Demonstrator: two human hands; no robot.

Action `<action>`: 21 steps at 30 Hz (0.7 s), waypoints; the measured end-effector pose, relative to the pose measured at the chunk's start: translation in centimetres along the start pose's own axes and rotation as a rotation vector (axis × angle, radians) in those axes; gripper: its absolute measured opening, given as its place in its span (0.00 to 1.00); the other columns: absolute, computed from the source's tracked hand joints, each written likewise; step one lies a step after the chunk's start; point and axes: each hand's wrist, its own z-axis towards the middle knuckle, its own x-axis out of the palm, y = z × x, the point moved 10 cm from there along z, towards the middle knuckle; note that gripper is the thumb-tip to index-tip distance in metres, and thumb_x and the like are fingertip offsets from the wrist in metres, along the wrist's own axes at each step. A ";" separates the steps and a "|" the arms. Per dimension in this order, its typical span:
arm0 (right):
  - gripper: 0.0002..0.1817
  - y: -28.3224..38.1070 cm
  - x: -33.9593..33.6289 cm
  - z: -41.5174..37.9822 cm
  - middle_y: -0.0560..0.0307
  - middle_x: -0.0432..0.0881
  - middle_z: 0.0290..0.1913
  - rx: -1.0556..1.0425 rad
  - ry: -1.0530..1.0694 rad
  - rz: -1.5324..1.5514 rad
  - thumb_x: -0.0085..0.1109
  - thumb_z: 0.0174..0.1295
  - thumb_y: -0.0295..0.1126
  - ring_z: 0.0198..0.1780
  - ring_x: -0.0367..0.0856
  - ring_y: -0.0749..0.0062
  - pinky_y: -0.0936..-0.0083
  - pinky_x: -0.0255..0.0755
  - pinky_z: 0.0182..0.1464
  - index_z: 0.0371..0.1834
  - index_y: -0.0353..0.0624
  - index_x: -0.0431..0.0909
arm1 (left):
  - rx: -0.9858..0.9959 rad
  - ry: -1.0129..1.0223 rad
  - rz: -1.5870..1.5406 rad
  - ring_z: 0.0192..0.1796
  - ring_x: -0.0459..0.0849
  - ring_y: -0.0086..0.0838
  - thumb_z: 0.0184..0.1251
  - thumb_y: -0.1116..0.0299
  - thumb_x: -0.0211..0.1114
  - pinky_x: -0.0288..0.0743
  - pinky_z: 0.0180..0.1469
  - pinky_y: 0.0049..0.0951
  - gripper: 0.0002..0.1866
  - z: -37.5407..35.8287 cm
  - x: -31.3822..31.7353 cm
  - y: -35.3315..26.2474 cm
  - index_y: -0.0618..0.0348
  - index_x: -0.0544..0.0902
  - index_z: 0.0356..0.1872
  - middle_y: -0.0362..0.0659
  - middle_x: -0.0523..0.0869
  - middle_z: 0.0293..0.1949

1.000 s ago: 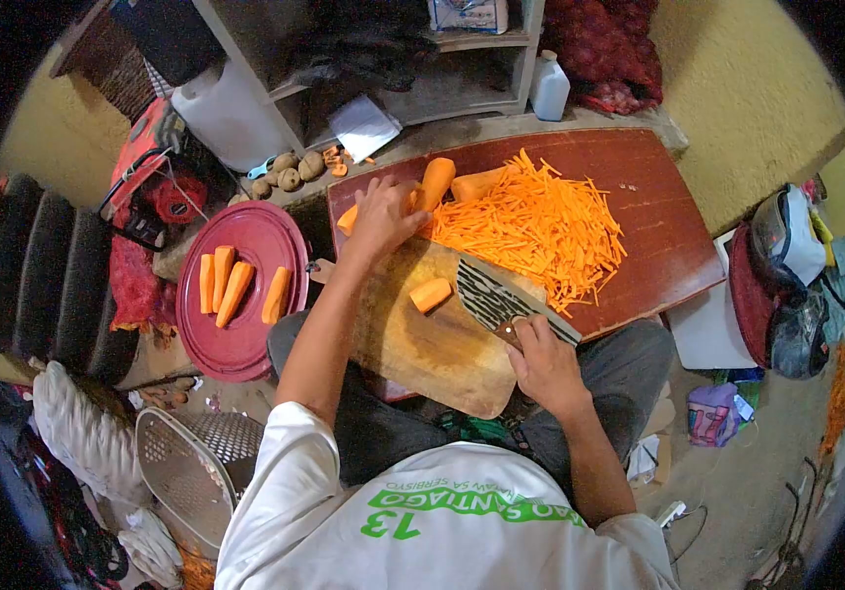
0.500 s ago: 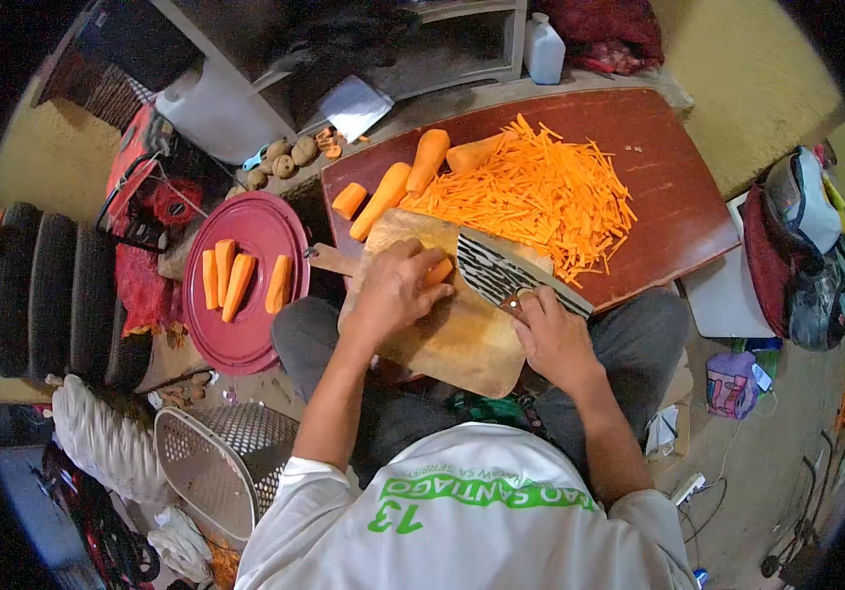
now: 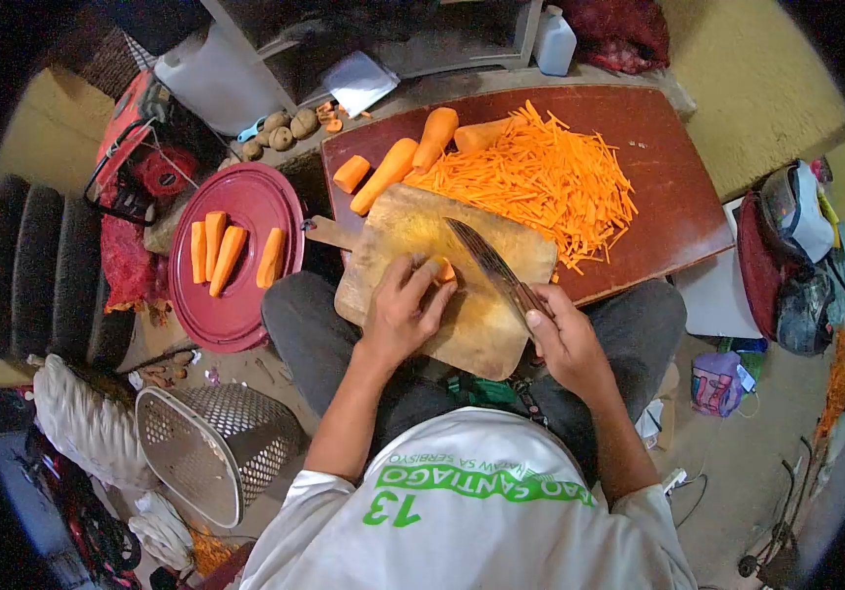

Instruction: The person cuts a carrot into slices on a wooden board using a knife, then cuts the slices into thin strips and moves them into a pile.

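My left hand (image 3: 405, 307) is closed over a piece of carrot (image 3: 445, 270) on the wooden cutting board (image 3: 486, 344). In my right hand (image 3: 572, 344) is a kitchen knife (image 3: 481, 254), gripped by its brown handle. Its dark, patterned blade slants over the board to the right of the carrot piece, tip pointing away from me. Beyond the board lies a large heap of carrot sticks (image 3: 550, 182). Next to the heap are peeled carrots (image 3: 385, 177) and a shorter carrot chunk (image 3: 350, 173). The carrot piece is partly hidden by my fingers.
The board rests against a reddish-brown table (image 3: 673, 197). On my left, a round red lid (image 3: 245, 320) bears several carrot lengths (image 3: 228, 261). A perforated basket (image 3: 235, 442) stands below it, with tyres (image 3: 39, 265) farther left. Brown potato-like roots (image 3: 304, 123) lie behind the table's left corner.
The knife has turned from showing its broad patterned side to a narrower view. My right hand has shifted slightly right and down; my left hand still covers the carrot piece.
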 end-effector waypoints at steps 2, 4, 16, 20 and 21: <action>0.24 -0.1 0.8 0.3 0.34 0.85 0.64 -0.049 0.001 0.044 0.58 0.80 0.33 0.66 0.85 0.41 0.58 0.77 0.69 0.74 0.33 0.73 | 0.039 -0.030 0.016 0.46 0.89 0.50 0.64 0.78 0.80 0.85 0.47 0.42 0.17 0.5 -0.6 0.0 0.66 0.89 0.53 0.55 0.86 0.46; 0.25 1.3 1.3 0.2 0.39 0.86 0.62 -0.118 -0.004 0.004 0.59 0.80 0.31 0.64 0.86 0.50 0.61 0.77 0.68 0.76 0.31 0.72 | 0.059 -0.056 0.013 0.45 0.88 0.50 0.63 0.78 0.80 0.85 0.46 0.43 0.16 0.5 -0.6 -0.4 0.66 0.89 0.51 0.55 0.86 0.45; 0.30 4.1 2.1 -2.2 0.31 0.80 0.69 -0.124 0.079 -0.194 0.60 0.78 0.28 0.71 0.81 0.37 0.55 0.71 0.75 0.81 0.32 0.66 | 0.194 0.054 0.075 0.45 0.86 0.54 0.57 0.82 0.78 0.84 0.46 0.45 0.21 0.6 0.9 -1.7 0.69 0.85 0.53 0.57 0.85 0.49; 0.31 4.7 2.1 -2.3 0.31 0.81 0.68 -0.099 0.105 -0.231 0.61 0.76 0.27 0.70 0.81 0.35 0.53 0.75 0.72 0.80 0.32 0.66 | 0.217 0.055 0.102 0.46 0.86 0.55 0.54 0.84 0.78 0.84 0.46 0.46 0.23 0.4 1.1 -2.0 0.70 0.85 0.53 0.59 0.85 0.50; 0.32 5.0 2.1 -2.3 0.31 0.81 0.67 -0.096 0.127 -0.272 0.62 0.76 0.28 0.68 0.82 0.35 0.52 0.77 0.69 0.80 0.33 0.65 | 0.215 0.058 0.104 0.46 0.86 0.55 0.53 0.83 0.78 0.84 0.46 0.46 0.23 0.2 1.1 -1.9 0.70 0.85 0.53 0.59 0.85 0.51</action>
